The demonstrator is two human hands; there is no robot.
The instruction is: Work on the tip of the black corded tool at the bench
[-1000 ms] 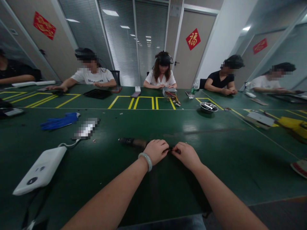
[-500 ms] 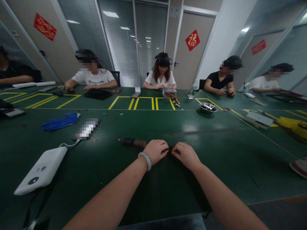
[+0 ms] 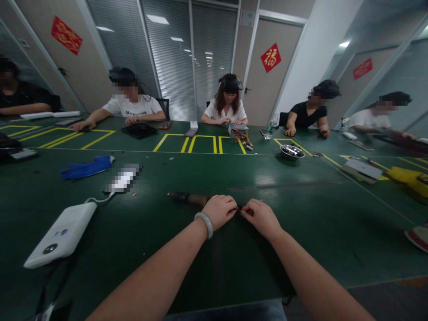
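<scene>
Side by side over the green table (image 3: 214,174), my two hands nearly meet at the fingertips. My left hand (image 3: 219,211), with a pale bangle at the wrist, is closed in a pinch. It covers the right end of a dark, brown-bodied tool (image 3: 195,199) that resembles an electric screwdriver, lying with its narrow tip to the left. My right hand (image 3: 262,218) is closed too, thumb against fingers. A small dark piece (image 3: 238,209) shows in the gap between the fingertips; its kind is too small to tell, and whether it belongs to the tool is hidden.
To my left lie a white power bank (image 3: 62,234), cabled to a phone (image 3: 123,178), and a blue glove (image 3: 87,167). Farther off stand a metal bowl (image 3: 292,152), a water bottle (image 3: 270,127) and a box with colored wires (image 3: 239,129). Several people sit along the far side.
My hands stay in almost the same place, still pinching. The small gap between my fingertips shows slightly more of the dark piece. Across the table, some people's hands have shifted.
</scene>
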